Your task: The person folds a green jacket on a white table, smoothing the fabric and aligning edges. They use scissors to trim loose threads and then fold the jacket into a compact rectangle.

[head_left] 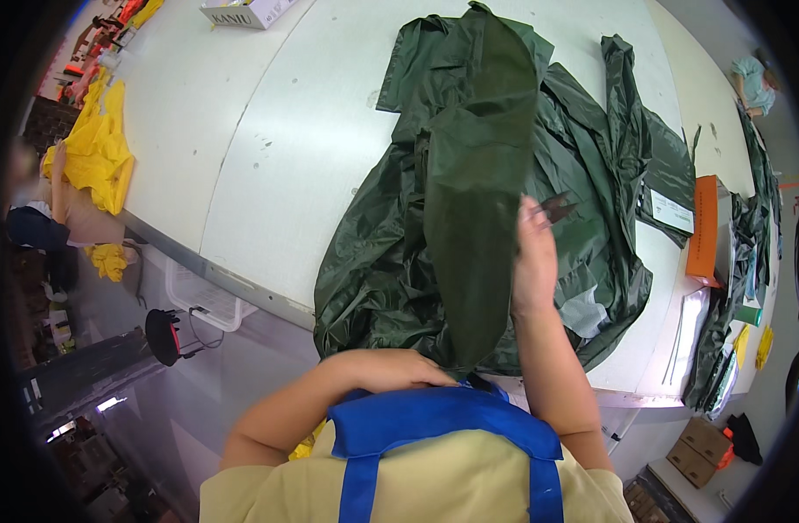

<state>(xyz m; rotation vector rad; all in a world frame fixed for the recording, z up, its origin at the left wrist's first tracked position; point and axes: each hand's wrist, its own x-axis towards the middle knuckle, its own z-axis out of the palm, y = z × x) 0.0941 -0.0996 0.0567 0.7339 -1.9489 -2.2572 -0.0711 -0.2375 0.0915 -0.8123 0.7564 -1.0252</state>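
Observation:
A dark green raincoat-like garment [582, 174] lies crumpled on the white table [303, 139]. One long strip of it [478, 200] is lifted toward me and stretched upright. My left hand [391, 368] pinches the strip's lower end close to my chest. My right hand [533, 253] is raised beside the strip's right edge, holding a small pair of dark snips [556, 207] whose tips point right. The fingers of my right hand are partly hidden behind the fabric.
An orange box [703, 228] lies at the table's right edge beside more green fabric [748, 218]. A white carton [247, 12] stands at the far left. Yellow garments [98, 148] pile up left, near a person. Another person [755, 83] works far right.

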